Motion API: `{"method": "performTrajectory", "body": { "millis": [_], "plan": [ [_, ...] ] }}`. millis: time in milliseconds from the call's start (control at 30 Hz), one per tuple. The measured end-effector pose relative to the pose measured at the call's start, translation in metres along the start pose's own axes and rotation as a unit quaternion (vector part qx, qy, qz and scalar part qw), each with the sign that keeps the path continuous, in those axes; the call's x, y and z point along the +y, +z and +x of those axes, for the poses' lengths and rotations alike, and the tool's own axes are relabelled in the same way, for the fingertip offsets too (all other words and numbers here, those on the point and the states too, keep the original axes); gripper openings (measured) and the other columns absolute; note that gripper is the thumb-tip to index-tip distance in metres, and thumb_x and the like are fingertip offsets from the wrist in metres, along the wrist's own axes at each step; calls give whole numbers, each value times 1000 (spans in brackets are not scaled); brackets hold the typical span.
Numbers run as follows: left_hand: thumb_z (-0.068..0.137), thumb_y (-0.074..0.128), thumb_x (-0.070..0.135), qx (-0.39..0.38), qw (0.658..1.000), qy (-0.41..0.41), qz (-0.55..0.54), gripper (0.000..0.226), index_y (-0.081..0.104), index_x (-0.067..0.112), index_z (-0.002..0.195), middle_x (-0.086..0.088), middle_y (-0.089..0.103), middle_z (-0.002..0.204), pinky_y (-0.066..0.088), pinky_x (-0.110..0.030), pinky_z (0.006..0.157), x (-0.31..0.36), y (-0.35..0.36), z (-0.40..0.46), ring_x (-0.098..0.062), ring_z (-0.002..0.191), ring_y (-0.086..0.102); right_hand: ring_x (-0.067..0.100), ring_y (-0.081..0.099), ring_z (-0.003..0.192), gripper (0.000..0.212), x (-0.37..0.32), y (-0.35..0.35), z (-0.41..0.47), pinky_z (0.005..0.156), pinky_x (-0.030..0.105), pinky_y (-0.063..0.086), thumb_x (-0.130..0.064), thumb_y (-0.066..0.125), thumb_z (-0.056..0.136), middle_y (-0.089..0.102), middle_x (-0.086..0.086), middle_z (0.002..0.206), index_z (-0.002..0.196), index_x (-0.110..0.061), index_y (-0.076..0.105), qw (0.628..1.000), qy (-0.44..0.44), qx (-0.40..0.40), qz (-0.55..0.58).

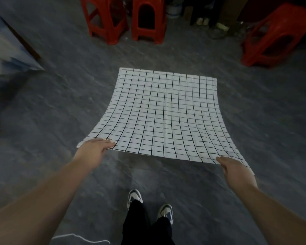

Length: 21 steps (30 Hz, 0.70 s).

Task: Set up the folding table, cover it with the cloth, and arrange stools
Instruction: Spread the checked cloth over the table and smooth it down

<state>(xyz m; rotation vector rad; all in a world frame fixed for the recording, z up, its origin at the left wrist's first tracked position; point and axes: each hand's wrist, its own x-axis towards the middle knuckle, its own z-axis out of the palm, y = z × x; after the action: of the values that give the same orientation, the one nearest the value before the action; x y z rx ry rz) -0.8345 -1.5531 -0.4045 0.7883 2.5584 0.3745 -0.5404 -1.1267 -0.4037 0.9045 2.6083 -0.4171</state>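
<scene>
Head-camera footage was taken looking down over both arms at a grey floor (254, 106). A white cloth (164, 114) with a black grid was seen stretched out flat ahead, its near corners raised. The near left corner was pinched by the left hand (94, 147), with the fingers closed over the edge; the near right corner was gripped the same way by the right hand (235, 167). The far edge was spread away from the person, and whether a table lay beneath it could not be told: no legs or tabletop edge were shown, and the cloth's sag gave no firm answer. A pale panel (9, 50) was caught at the left edge, blurred; it could not be identified.

Three red stools were visible beyond the cloth. Two (104, 20) (148, 20) were stood upright side by side at the top, and a third (276, 36) was tilted at the upper right, well apart from the cloth. None had been placed around it.

The covering step was judged to be in hand, with the cloth held spread out. The set-up of the table could not be confirmed from this view. The smoothing of the cloth and the arranging of all three stools were judged to be left.
</scene>
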Motion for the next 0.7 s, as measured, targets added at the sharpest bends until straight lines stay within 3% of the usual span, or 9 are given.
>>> {"method": "performTrajectory", "body": {
  "millis": [200, 300, 400, 500, 700],
  "plan": [
    [100, 48, 15, -28, 998, -24, 49, 42, 59, 31, 137, 7, 57, 141, 31, -33, 114, -13, 49, -1, -19, 136, 44, 19, 48, 136, 45, 6, 48, 2, 105, 41, 44, -17, 48, 98, 51, -7, 148, 140, -34, 56, 1000, 11, -22, 4],
    [92, 48, 10, -73, 994, -69, 41, 56, 51, 33, 143, -4, 54, 144, 34, -38, 112, -16, 72, -5, -24, 136, 43, 22, 47, 136, 46, 5, 67, 3, 105, 43, 43, -22, 46, 99, 47, -6, 152, 143, -33, 51, 998, 20, -58, -6],
    [84, 50, 6, -87, 991, -101, 21, 68, 47, 37, 145, -5, 53, 143, 44, -38, 103, -11, 86, -10, -28, 128, 51, 24, 45, 137, 57, -1, 79, 2, 106, 46, 44, -15, 47, 92, 44, -5, 154, 145, -33, 47, 995, 44, -91, 10],
    [84, 52, 7, -73, 990, -118, 1, 68, 47, 41, 143, -8, 60, 134, 48, -36, 93, -4, 95, -7, -31, 116, 59, 25, 51, 131, 60, -9, 82, 3, 100, 45, 49, -11, 47, 86, 50, -4, 149, 142, -36, 49, 995, 52, -83, 30],
    [89, 53, 9, -66, 992, -102, -35, 61, 46, 33, 145, -10, 60, 133, 46, -39, 95, 10, 103, 17, -30, 117, 58, 24, 51, 128, 53, -35, 81, 20, 98, 42, 48, -19, 49, 86, 56, -3, 140, 137, -32, 53, 996, 29, -78, 21]
  ]
}}
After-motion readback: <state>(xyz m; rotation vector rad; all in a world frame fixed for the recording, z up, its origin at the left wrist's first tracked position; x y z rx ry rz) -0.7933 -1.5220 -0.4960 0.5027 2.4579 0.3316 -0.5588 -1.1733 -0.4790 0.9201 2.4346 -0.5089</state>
